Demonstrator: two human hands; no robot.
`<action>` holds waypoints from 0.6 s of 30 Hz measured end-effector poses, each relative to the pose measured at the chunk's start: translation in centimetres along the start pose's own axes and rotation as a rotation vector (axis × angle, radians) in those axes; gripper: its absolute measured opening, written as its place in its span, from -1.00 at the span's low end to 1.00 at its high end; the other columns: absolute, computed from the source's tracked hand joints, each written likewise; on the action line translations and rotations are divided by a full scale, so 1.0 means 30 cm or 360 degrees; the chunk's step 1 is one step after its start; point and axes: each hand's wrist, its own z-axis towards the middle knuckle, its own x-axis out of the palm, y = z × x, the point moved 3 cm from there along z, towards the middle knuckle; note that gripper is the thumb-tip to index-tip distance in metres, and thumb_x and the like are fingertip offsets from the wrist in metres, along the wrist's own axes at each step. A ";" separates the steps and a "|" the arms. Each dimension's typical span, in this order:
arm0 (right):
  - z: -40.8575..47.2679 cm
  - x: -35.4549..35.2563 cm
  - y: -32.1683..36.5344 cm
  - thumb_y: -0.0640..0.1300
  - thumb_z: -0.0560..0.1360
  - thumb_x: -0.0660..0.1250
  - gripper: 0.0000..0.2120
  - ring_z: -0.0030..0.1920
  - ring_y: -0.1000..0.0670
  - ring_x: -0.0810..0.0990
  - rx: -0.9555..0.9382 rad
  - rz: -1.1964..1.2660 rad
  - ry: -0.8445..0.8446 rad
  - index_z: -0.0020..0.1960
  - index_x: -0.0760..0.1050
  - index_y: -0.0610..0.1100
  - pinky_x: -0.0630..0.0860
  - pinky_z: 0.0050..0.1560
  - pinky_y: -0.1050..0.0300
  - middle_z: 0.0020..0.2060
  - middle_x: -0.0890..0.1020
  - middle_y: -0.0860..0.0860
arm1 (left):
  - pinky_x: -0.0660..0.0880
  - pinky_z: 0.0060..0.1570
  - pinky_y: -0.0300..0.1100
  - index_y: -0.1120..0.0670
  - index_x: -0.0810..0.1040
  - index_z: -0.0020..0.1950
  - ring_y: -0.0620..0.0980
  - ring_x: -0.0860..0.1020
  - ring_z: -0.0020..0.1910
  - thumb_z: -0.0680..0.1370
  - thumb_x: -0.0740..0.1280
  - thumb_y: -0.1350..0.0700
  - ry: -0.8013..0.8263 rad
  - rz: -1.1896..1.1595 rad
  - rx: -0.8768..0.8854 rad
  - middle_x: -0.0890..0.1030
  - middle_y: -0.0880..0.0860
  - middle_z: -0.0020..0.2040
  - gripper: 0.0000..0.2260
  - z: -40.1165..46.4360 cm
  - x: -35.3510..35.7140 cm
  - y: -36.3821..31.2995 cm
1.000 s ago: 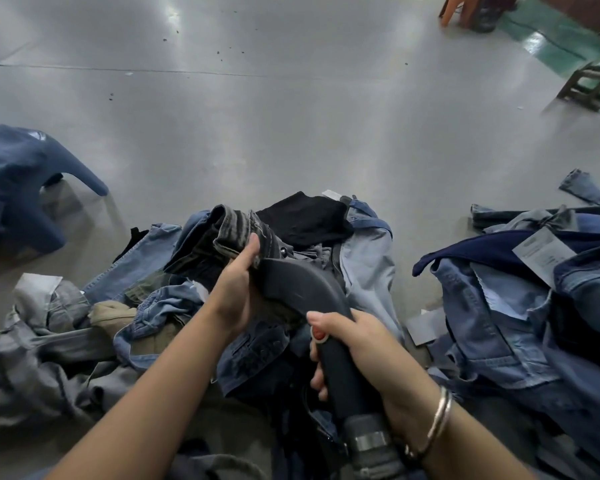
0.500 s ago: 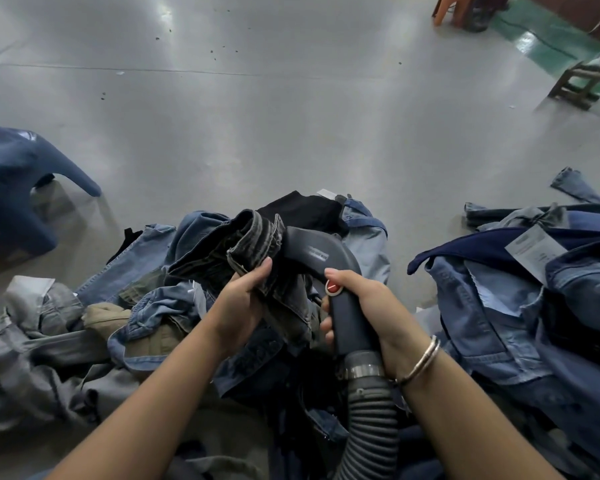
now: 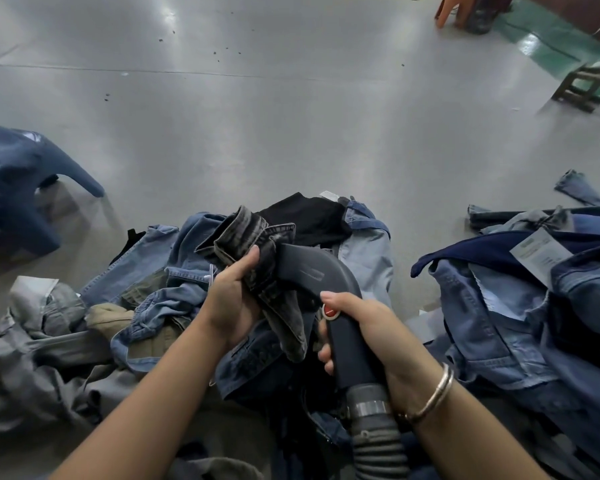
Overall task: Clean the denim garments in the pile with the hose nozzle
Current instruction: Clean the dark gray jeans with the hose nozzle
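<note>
My left hand [image 3: 235, 299] grips a dark grey washed denim garment [image 3: 253, 251], lifted a little above the pile of denim garments [image 3: 160, 299] on the floor. My right hand [image 3: 364, 327] holds the dark curved hose nozzle [image 3: 312, 271] by its handle, thumb beside the red button [image 3: 330, 311]. The nozzle's mouth is pressed into the held garment and hidden by its folds. A ribbed grey hose [image 3: 378, 441] runs down from the handle out of view.
A second heap of blue denim [image 3: 520, 313] with a white tag lies at the right. A dark blue garment [image 3: 18, 188] lies apart at the left. Grey floor [image 3: 257, 116] stretches ahead; a wooden stool [image 3: 586, 84] and an orange stool [image 3: 447, 8] stand far right.
My left hand has bunched and raised the dark garment higher against the nozzle mouth. My right hand has shifted on the handle, with the ribbed hose coming into view.
</note>
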 end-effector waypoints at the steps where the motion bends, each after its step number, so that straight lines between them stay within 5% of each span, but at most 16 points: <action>1: -0.009 -0.002 0.002 -0.13 0.51 0.34 -0.72 -0.55 -0.06 0.49 -0.0019 -0.0014 0.0005 -0.34 0.42 -0.17 0.47 -0.54 0.18 -0.44 0.49 -0.12 | 0.60 -0.21 -0.16 0.09 0.72 -0.03 0.03 0.67 -0.06 0.57 0.13 -0.03 -0.0023 -0.0003 0.0010 0.70 0.10 -0.01 -0.62 0.003 -0.005 -0.004; 10: -0.046 -0.149 0.146 -0.10 0.50 0.32 -0.78 -0.58 -0.03 0.46 -0.0317 0.0206 -0.0405 -0.23 0.39 -0.19 0.46 -0.57 0.22 -0.42 0.46 -0.12 | 0.59 -0.04 -0.05 0.16 0.68 0.05 0.12 0.62 0.11 0.55 0.12 0.00 -0.0119 -0.0205 0.0206 0.65 0.17 0.13 -0.61 0.016 -0.055 -0.083; 14: -0.067 -0.118 0.091 -0.04 0.30 0.40 -0.72 -0.57 -0.04 0.48 -0.0155 0.0016 -0.0174 -0.19 0.41 -0.22 0.46 -0.59 0.18 -0.46 0.50 -0.12 | 0.57 -0.07 -0.16 0.07 0.72 -0.03 0.01 0.65 0.04 0.63 0.05 -0.04 -0.0125 0.0052 0.0167 0.68 0.10 0.06 -0.55 0.018 -0.033 -0.046; 18: -0.063 0.002 -0.019 -0.12 0.46 0.37 -0.79 -0.56 -0.06 0.49 -0.0012 -0.0121 0.0088 -0.26 0.43 -0.22 0.47 -0.55 0.18 -0.45 0.51 -0.11 | 0.58 -0.06 -0.14 0.12 0.71 -0.01 0.05 0.64 0.05 0.64 0.01 -0.09 -0.0086 0.0179 0.0121 0.67 0.15 0.06 -0.49 0.029 0.012 -0.028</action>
